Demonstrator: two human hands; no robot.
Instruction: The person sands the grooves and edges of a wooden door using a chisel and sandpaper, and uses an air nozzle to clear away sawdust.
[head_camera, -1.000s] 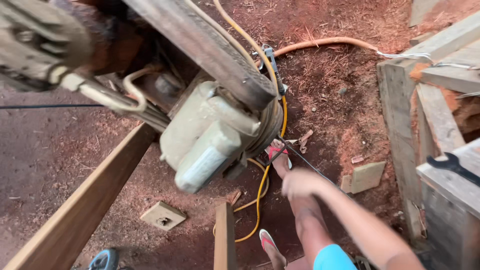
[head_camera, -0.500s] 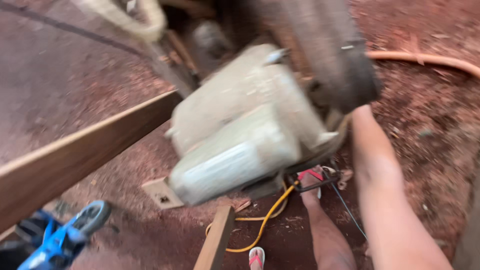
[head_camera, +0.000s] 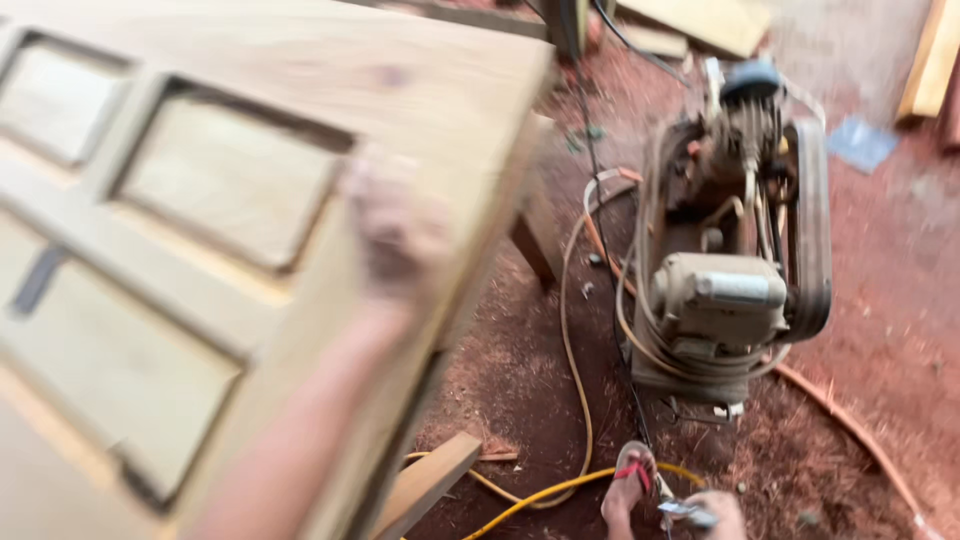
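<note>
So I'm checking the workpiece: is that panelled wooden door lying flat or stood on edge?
Lying flat: the door faces up, its recessed panels open to the camera, a blurred hand resting on its edge.

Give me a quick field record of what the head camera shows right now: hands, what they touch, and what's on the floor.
view: blurred, looking down
left hand: resting on the panelled wooden door, near its edge
right hand: low in frame beside the foot, on a small metal object, too blurred to identify
floor machine: belt-driven motor unit on sawdust-covered ground
lines: yellow hose and black cable looping past the machine
other: wooden plank under the door edge
</note>
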